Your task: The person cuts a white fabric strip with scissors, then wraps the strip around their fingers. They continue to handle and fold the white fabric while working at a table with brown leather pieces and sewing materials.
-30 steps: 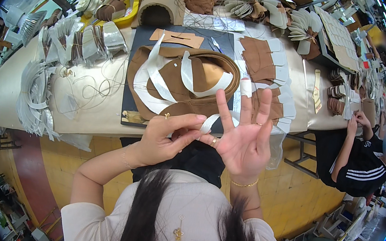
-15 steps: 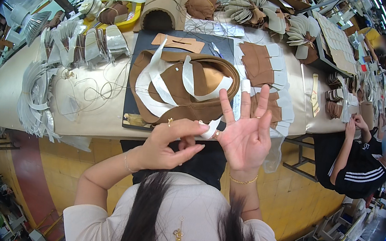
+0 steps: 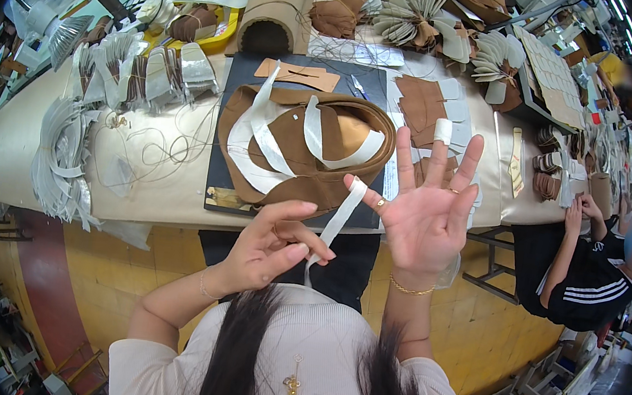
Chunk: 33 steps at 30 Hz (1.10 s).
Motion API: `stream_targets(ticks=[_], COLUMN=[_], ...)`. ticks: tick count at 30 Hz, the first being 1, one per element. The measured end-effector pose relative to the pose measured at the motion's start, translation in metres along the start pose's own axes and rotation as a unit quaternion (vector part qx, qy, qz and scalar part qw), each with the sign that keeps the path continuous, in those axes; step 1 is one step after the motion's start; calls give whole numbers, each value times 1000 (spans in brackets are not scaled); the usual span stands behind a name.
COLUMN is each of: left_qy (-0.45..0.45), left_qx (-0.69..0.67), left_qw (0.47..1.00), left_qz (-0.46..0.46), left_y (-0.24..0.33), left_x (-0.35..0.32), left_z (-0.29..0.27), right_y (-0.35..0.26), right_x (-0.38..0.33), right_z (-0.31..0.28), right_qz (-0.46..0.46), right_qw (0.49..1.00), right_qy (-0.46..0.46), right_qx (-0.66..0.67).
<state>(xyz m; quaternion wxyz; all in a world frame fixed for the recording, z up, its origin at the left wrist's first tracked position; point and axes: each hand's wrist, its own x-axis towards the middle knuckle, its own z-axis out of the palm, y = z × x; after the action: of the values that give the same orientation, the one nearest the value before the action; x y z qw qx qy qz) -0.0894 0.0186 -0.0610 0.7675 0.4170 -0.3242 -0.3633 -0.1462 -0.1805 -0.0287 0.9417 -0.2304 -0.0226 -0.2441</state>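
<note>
My right hand is raised palm toward me with its fingers spread, a gold bracelet at the wrist. White tape wraps the tip of its middle finger. From its little fingertip a strip of white tape runs slanting down to my left hand. The fingers of the left hand are bent and close on the strip near its lower part; the loose end hangs below them. Beyond both hands, a coiled bundle of brown material with white strips lies on a dark board.
A pen and tan flat pieces lie on the board's far part. Brown cut pieces sit to its right, white strip bundles to its left. A brown roll stands behind. A co-worker sits at the right.
My right hand has moved right and slightly up, away from the left. The white tape strip now stretches visibly between the little finger and my left hand, which has moved slightly down.
</note>
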Motion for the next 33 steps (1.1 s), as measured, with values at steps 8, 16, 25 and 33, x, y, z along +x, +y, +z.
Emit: stream_targets(ticks=[8,16,25,33], left_qy=[11,73,47,-40], left_qx=[126,22,304,87], left_qw=[983,988,945,994], left_qz=[-132,-136,112,42], left_y=[1,32,17,2], left_x=[14,37,27,5], left_z=[-17,-22,10,10], right_y=[1,12,17,10], right_x=[-5,-19,-6,5], right_z=[17,10,-9,-6], right_qz=[122,130,54,7], right_qw=[977,974,985,991], right_qy=[-155,-184,-147,-130], right_qx=[83,-34,-75,-24])
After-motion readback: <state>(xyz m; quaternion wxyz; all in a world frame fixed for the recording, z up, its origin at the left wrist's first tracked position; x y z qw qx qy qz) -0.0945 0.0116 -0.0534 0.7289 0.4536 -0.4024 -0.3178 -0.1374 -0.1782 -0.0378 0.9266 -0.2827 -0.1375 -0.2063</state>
